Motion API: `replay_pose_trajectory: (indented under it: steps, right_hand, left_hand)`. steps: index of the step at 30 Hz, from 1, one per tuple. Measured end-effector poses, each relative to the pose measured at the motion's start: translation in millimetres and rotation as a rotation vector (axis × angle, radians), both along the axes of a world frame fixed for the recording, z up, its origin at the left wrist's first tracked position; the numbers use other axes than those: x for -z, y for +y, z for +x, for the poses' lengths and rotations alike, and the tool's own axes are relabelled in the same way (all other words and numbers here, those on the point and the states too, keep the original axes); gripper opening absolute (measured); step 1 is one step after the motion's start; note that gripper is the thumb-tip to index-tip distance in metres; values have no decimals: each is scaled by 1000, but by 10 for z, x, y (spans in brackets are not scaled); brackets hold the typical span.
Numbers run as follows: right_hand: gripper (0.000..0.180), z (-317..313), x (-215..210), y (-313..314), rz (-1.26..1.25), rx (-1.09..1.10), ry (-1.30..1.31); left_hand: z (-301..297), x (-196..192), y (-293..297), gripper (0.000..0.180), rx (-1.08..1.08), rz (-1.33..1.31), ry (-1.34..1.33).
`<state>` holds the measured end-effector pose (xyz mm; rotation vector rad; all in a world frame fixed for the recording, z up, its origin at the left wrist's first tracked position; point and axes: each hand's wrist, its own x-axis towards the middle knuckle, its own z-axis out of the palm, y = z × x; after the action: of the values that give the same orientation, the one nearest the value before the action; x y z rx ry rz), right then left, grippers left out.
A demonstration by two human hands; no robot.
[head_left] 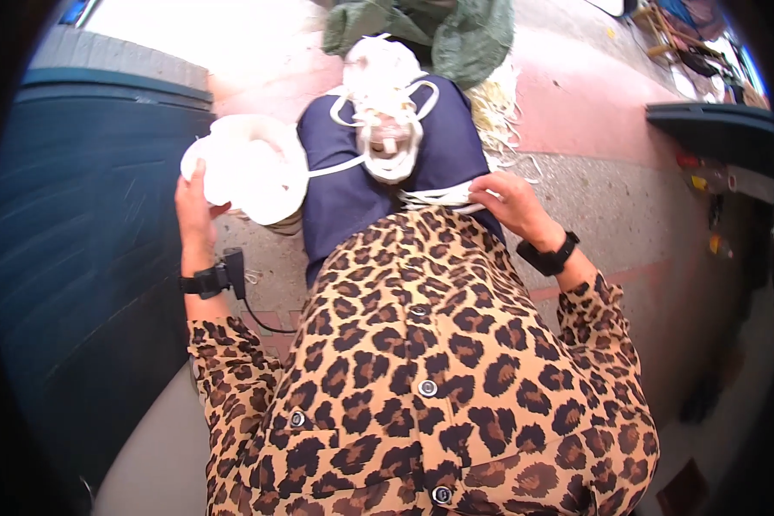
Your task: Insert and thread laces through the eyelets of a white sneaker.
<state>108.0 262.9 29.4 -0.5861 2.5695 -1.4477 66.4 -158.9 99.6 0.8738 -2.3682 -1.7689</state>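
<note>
My left hand is closed on the near-left edge of a round, overexposed white item, its exact kind unclear. From its right side a white strip runs across to my lap. Between my thighs lies a white bundle with looped straps or cords at its sides. My right hand is at the right thigh, fingertips pinched on several white cords that lie across my lap. Glare washes out much detail of the white things.
Dark blue-green furniture stands close on my left. Ahead of my knees lies a dark green sack. A heap of pale strips is on the floor beside my right knee. A dark ledge and bottles are at the right.
</note>
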Motion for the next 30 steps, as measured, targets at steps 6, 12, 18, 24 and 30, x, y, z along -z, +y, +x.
replay_pose_trajectory:
  steps: [6, 12, 18, 24, 30]
  right_hand:
    - [14, -322, -363, -866, -273, -113, -246]
    - [21, -468, -383, -1558, 372, -742, -66]
    - [18, -365, -604, -1701, -95, -809, 49]
    - [22, -319, -383, -1766, 14, -876, -43]
    - [20, -471, -521, -1713, -23, -688, -292]
  left_hand:
    - [52, -217, 33, 37, -88, 533, 157]
    - [124, -707, 505, 33, 73, 366, 162]
    - [-42, -595, 275, 36, 87, 373, 144]
    - [-167, -569, 468, 40, 170, 303, 103]
    - [-132, -508, 370, 43, 209, 327, 104]
